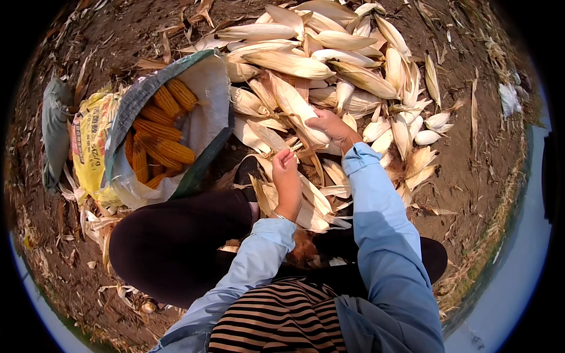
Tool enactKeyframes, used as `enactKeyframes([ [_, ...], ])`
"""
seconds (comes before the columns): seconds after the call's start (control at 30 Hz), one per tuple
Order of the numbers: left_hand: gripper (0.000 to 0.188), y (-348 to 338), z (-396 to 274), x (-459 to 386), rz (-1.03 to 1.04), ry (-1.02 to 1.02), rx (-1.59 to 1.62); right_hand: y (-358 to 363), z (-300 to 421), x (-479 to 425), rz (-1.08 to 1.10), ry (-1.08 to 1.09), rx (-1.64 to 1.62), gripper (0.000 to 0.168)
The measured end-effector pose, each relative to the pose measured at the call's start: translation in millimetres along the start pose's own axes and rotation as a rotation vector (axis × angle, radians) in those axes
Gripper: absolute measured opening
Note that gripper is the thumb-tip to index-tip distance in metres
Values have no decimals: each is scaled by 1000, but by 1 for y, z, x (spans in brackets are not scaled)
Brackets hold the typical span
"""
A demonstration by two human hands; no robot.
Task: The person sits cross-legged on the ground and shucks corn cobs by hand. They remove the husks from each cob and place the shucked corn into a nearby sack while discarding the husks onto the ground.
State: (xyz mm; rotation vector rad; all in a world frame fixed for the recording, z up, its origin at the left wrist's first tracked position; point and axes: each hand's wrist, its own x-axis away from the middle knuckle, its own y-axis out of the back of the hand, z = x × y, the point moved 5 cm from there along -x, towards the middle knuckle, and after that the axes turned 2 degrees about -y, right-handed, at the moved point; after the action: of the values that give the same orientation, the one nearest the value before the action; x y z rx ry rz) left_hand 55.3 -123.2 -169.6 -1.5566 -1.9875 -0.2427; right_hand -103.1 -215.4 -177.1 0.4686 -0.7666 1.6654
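My right hand (334, 128) grips the lower end of an ear of corn in its pale dry husk (293, 103), which slants up and left over the heap. To its lower left is my left hand (287, 181), fingers bent and fingertips near loose husk; whether it pinches a strand of husk cannot be told. Torn corn husks (315, 203) lie beneath and between both hands. At the left an open woven sack (207, 92) holds several husked orange-yellow corn cobs (161, 132). More unhusked ears (287, 64) are piled beyond my hands.
A grey-green bundle (56, 132) lies left of the sack, whose yellow side bears writing. My bent legs (172, 247) flank the torn husks. Brown soil (468, 176) strewn with dry leaves surrounds the heap, and a white scrap (510, 100) lies at the far right.
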Motion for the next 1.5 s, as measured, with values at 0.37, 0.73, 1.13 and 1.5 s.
enactKeyframes([
  [0.37,35,-42,-30,28,499,196,467,-44,-58,138,-35,240,-464,48],
  [0.73,34,-58,-6,61,653,344,534,-29,-81,201,-498,485,-369,20],
  [1.13,38,-64,-4,74,545,197,431,-65,-62,252,-1082,628,603,33],
  [1.5,30,-59,-9,88,460,140,420,-34,-92,249,-1267,682,268,8],
])
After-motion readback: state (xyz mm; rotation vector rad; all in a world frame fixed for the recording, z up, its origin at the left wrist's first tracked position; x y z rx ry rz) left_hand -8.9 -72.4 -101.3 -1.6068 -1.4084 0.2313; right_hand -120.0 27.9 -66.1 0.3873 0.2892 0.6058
